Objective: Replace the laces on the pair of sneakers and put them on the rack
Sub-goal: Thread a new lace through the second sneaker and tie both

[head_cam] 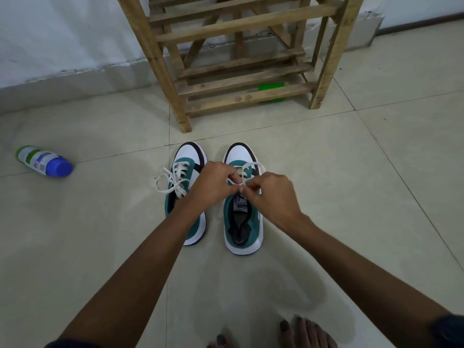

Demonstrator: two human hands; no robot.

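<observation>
two suede-like teal sneakers [216, 197] on glossy tile; left hand [213, 183] and right hand [272, 194] pinch the right sneaker's flat white lace [247, 169].

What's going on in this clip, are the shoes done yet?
A person is tying the white lace of the right-side teal-and-white sneaker, pinching it with the left hand and right hand. The other teal-and-white sneaker beside it already has a tied bow. Both stand on the tiled floor before the wooden slatted rack, not yet on it.
</observation>
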